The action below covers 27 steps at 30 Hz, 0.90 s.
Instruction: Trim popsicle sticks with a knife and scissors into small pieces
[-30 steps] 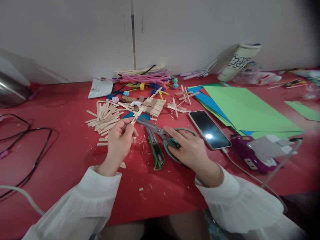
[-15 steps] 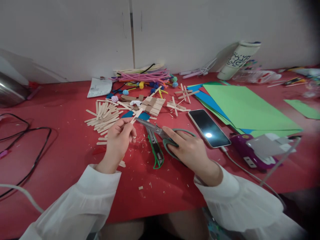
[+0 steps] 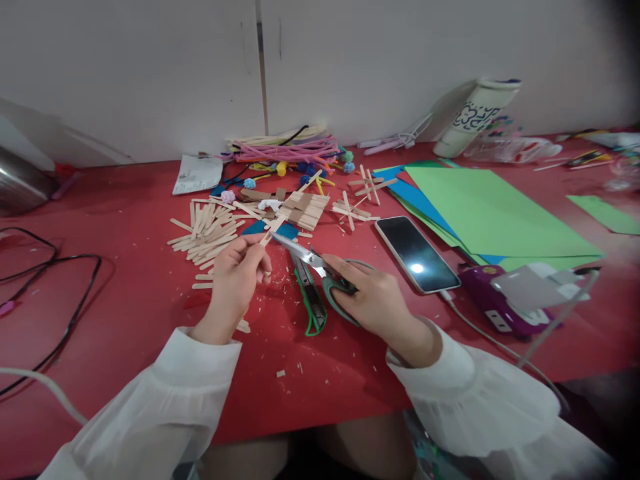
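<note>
My left hand (image 3: pixel 234 280) pinches a wooden craft stick (image 3: pixel 268 237) that points up and to the right. My right hand (image 3: pixel 373 300) grips the green handles of a pair of scissors (image 3: pixel 307 257). The scissor blades are slightly apart, and their tips reach the stick's upper end. Both hands hover just above the red table (image 3: pixel 125 280). White sleeves cover both of my arms.
A green utility knife (image 3: pixel 310 303) lies between my hands. Loose craft sticks (image 3: pixel 207 233), a glued stick panel (image 3: pixel 305 210), pipe cleaners (image 3: pixel 287 152), a phone (image 3: pixel 417 253), green and blue paper (image 3: pixel 487 213), a purple glue gun (image 3: pixel 505 300) and black cables (image 3: pixel 55 293) surround them. Wood chips litter the table.
The scissors have shifted a little to the left, bringing the blade tips up to the stick. My left hand has barely moved.
</note>
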Available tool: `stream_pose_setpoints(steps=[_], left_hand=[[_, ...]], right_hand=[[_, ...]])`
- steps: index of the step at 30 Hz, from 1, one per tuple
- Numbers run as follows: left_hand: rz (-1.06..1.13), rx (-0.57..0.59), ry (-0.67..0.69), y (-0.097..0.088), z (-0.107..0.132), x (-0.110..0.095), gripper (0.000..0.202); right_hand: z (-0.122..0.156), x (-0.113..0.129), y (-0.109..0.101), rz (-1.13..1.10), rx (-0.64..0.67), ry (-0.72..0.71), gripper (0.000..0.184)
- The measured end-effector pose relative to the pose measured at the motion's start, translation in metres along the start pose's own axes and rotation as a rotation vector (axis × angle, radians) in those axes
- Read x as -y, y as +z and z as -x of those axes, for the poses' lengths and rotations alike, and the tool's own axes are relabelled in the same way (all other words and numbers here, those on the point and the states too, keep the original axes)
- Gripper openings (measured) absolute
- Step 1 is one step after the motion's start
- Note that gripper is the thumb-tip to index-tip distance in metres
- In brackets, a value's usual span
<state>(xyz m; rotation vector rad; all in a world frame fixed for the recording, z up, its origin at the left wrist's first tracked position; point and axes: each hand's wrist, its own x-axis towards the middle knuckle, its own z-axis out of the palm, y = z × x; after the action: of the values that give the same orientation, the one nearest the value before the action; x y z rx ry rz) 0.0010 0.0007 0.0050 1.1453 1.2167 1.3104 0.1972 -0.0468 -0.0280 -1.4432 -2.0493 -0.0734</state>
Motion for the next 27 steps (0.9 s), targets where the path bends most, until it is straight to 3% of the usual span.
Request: stream_pose_setpoints(steps=[3, 8, 16, 27], left_hand=[[0.019, -0.002, 0.003, -0.0002, -0.0015, 0.0022, 0.006], [0.007, 0.01, 0.01, -0.0022, -0.002, 0.0054, 0.009], [-0.019, 0.048, 0.007, -0.002, 0.0011, 0.0043, 0.01], [0.132, -0.01, -0.061, -0.0043, -0.0028, -0.0037, 0.008]], right_hand=[[-0.0021, 0.0015, -0.0006, -0.151, -0.029, 0.058, 0.034], [-0.0038, 0.0086, -0.0079, -0.057, -0.005, 0.106, 0.033], [-0.005, 0.0054, -0.004, 0.106, 0.011, 0.02, 0.034], [-0.0039, 0.0031, -0.002, 0.194, -0.021, -0.059, 0.036]])
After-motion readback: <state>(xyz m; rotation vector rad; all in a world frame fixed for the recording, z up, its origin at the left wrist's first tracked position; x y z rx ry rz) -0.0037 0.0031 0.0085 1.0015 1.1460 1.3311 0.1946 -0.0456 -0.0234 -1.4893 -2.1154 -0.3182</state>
